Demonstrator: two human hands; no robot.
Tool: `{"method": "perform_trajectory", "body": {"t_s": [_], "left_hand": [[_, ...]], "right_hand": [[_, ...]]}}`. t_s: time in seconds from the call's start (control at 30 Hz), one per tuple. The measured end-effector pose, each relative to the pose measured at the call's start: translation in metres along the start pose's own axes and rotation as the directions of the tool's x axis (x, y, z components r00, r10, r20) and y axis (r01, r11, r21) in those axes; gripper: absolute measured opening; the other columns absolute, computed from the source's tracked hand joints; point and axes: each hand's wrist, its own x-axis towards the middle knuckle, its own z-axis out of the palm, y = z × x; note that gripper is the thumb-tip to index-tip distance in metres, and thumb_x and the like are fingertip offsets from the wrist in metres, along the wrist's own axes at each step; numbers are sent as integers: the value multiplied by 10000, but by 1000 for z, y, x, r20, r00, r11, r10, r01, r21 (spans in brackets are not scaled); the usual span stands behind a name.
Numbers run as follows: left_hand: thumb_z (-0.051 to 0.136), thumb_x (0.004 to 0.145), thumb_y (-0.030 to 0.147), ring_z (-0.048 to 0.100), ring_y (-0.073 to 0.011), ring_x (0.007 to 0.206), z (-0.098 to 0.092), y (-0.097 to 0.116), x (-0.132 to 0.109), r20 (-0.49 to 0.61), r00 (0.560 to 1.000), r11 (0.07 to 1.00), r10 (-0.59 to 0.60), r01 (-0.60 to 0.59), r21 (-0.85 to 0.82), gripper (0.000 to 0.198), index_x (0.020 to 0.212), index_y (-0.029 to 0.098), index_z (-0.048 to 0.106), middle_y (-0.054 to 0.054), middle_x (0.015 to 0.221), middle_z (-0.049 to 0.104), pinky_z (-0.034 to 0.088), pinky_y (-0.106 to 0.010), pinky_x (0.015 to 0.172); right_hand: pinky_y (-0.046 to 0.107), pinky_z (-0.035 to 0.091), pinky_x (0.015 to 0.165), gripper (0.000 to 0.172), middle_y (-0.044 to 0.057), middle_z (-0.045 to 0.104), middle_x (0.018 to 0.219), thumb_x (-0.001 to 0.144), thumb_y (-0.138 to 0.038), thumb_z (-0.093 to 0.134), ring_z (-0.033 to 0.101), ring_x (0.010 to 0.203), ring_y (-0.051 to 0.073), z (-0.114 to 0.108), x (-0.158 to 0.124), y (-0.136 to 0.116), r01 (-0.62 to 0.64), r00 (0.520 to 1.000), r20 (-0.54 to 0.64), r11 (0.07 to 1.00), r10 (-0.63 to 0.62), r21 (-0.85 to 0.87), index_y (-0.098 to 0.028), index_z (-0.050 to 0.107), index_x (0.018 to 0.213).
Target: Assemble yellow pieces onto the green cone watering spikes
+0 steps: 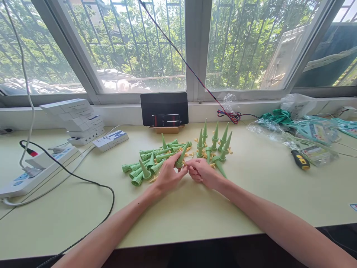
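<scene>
My left hand (170, 172) is closed around a green plastic spike (182, 157), its pointed end up. Against the spike's side, my right hand (203, 172) pinches a small yellow valve (184, 163), mostly covered by the fingertips. To the left lies a pile of loose green spikes (139, 172), most on their sides and a few point up. Right of centre, several green spikes with yellow valves fitted (214, 137) stand upright, and one spike (220, 166) lies tilted near my right wrist. Small yellow valves (189, 149) are scattered between the two groups.
A black tablet (164, 104) leans at the back by the window. White boxes (80, 121) and a power strip (41, 171) with cables are on the left. Plastic packages (315, 136) and a yellow-black screwdriver (300, 160) lie on the right. The table's front edge is below my forearms.
</scene>
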Motion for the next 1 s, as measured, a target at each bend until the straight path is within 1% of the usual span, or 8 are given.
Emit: {"method": "perform_trajectory", "body": {"t_s": [0.1,0.2,0.33,0.5,0.6,0.7,0.83,1.0], "left_hand": [[627,814,323,620,-168,784,1,-1,0,20,1000,1000,-5,5,-6,438,1219,155,640,-42,899,707,495,-258,671],[622,808,317,628,-175,811,1,-1,0,39,999,999,-29,29,-15,499,1270,127,612,-64,958,719,501,-263,676],[613,801,295,636,-183,865,1,2,0,45,998,999,-45,46,-24,495,1261,112,612,-90,1051,716,496,-250,659],[595,805,257,567,-116,673,1,1,0,79,997,1000,-14,16,-23,361,1143,144,654,-35,912,694,440,-204,541],[592,804,247,509,-93,611,1,-2,0,93,996,999,15,-12,-36,319,1103,152,651,-5,841,651,413,-189,500],[587,805,236,473,-83,585,1,-3,0,102,994,999,36,-33,-30,314,1104,158,638,14,799,614,403,-187,495],[577,798,213,481,-87,603,0,-3,0,111,992,998,68,-67,-12,282,1068,164,637,10,808,615,412,-185,512],[566,781,186,486,-89,603,-1,-1,-1,133,988,997,79,-78,-10,286,1061,172,628,8,805,609,420,-189,518]], "right_hand": [[231,122,398,418,-89,294,477,792,-368,675,220,391,41,0,0,0,4,1000,1,1000,-4,3,-199,380,549],[229,120,400,376,-91,288,499,781,-357,679,208,407,42,0,0,0,9,1000,-11,1000,-9,-4,-198,404,579],[233,123,410,381,-90,284,502,787,-381,681,198,425,47,0,-1,0,24,1000,-15,999,-25,-49,-198,411,589],[242,121,431,357,-86,277,504,811,-408,660,200,452,61,-1,-2,3,62,998,-20,989,-65,-134,-193,457,611],[248,135,439,337,-81,284,514,820,-414,636,216,466,71,-2,-1,5,86,995,-32,972,-95,-220,-193,476,622],[256,176,460,319,-70,321,522,834,-397,598,259,478,81,-3,0,5,123,987,-48,921,-151,-369,-191,483,618],[268,216,519,316,-47,369,560,835,-351,568,305,540,98,-3,0,4,220,955,-46,802,-294,-556,-186,464,585],[275,213,545,321,-37,377,570,838,-319,552,306,562,110,-4,0,6,282,927,-13,718,-376,-637,-192,434,568]]}}
